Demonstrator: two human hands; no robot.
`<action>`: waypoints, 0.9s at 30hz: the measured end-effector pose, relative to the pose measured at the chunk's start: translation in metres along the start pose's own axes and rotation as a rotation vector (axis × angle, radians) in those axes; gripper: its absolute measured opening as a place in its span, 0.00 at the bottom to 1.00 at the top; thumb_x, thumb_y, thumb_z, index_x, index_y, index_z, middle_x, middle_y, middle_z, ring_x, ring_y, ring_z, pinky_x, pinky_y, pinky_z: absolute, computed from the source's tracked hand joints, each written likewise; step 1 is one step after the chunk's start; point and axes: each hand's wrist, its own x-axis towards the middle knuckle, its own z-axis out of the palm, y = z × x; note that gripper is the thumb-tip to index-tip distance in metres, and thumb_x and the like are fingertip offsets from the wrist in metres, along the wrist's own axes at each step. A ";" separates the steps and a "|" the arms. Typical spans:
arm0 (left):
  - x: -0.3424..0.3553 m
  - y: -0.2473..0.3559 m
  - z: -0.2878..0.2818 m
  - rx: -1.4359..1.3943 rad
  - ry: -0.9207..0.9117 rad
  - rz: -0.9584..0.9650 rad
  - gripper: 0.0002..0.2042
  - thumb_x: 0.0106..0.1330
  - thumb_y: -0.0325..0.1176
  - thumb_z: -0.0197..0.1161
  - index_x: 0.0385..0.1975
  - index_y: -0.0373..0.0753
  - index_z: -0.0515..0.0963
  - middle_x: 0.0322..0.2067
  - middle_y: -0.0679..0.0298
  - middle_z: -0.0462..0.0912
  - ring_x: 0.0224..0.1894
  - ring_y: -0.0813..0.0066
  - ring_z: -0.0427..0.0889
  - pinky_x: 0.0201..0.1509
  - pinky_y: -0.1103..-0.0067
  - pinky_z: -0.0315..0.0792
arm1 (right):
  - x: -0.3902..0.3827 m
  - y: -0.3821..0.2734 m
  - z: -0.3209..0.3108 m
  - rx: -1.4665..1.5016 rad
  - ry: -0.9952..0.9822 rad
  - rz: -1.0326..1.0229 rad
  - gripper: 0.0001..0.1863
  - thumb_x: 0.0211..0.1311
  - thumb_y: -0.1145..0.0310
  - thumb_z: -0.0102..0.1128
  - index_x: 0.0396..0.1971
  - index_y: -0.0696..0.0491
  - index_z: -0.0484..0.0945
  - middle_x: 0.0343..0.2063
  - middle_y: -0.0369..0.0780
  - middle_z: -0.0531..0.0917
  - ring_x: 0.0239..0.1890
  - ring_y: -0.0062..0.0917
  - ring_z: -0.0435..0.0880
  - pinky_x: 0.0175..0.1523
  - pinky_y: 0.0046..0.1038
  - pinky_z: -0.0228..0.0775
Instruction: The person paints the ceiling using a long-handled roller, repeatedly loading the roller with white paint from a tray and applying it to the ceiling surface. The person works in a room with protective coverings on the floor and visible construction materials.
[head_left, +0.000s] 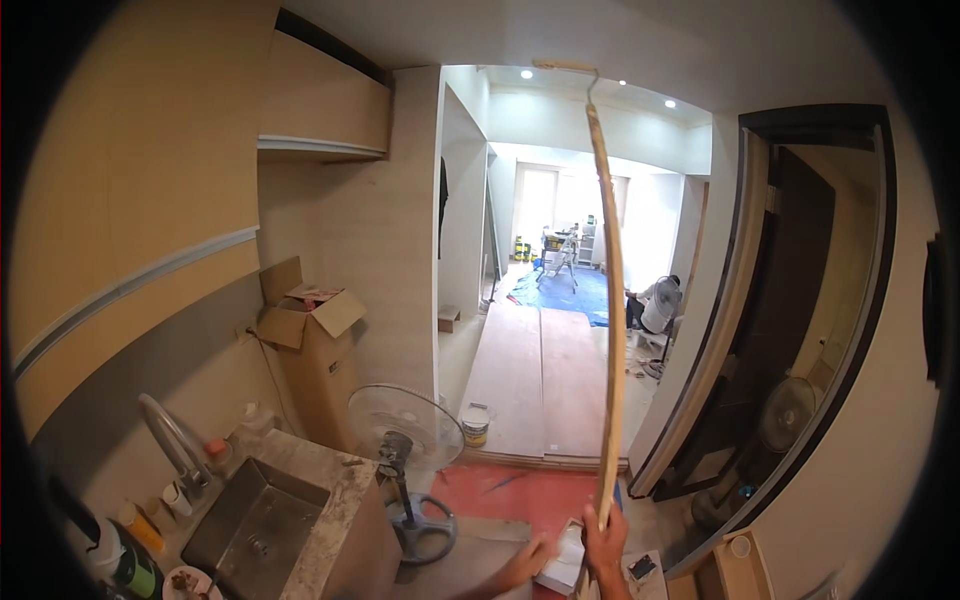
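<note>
Long wooden pole (607, 270) stands near upright, long axis running from low near end up and far, slight lean left toward top; bent wire at its tip carries a roller (560, 66), pointing left, up by the ceiling (470, 30), contact unclear. Right hand (604, 548) wrapped round the pole near its lower end, forearm in from near edge; pole rises straight out of that grip. Left hand (540, 557) is left of the pole, apart from it, blurred, beside a white box-like item (566, 562); cannot tell if it holds anything. Left: surface (345, 495) with sink (262, 528), then fan (396, 447); far: boards (505, 370)
</note>
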 end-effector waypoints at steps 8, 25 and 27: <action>-0.159 0.008 0.021 0.051 0.118 -0.335 0.16 0.74 0.35 0.57 0.57 0.37 0.72 0.40 0.64 0.79 0.42 0.76 0.78 0.44 0.77 0.73 | 0.083 -0.101 0.113 0.389 -0.116 -0.055 0.09 0.71 0.67 0.58 0.43 0.55 0.74 0.20 0.30 0.72 0.15 0.10 0.66 0.18 0.17 0.57; -0.177 0.145 -0.092 0.156 0.171 -0.183 0.19 0.73 0.36 0.57 0.58 0.33 0.71 0.37 0.62 0.79 0.39 0.76 0.78 0.45 0.77 0.75 | 0.069 -0.234 0.203 0.586 -0.228 -0.122 0.35 0.71 0.68 0.57 0.74 0.49 0.53 0.29 0.30 0.74 0.19 0.08 0.65 0.20 0.13 0.56; -0.177 0.149 -0.102 0.129 0.158 -0.149 0.18 0.73 0.36 0.57 0.58 0.33 0.71 0.37 0.62 0.79 0.38 0.75 0.78 0.44 0.77 0.75 | 0.070 -0.238 0.211 0.574 -0.221 -0.134 0.35 0.71 0.68 0.57 0.74 0.48 0.53 0.29 0.30 0.74 0.19 0.08 0.64 0.19 0.13 0.57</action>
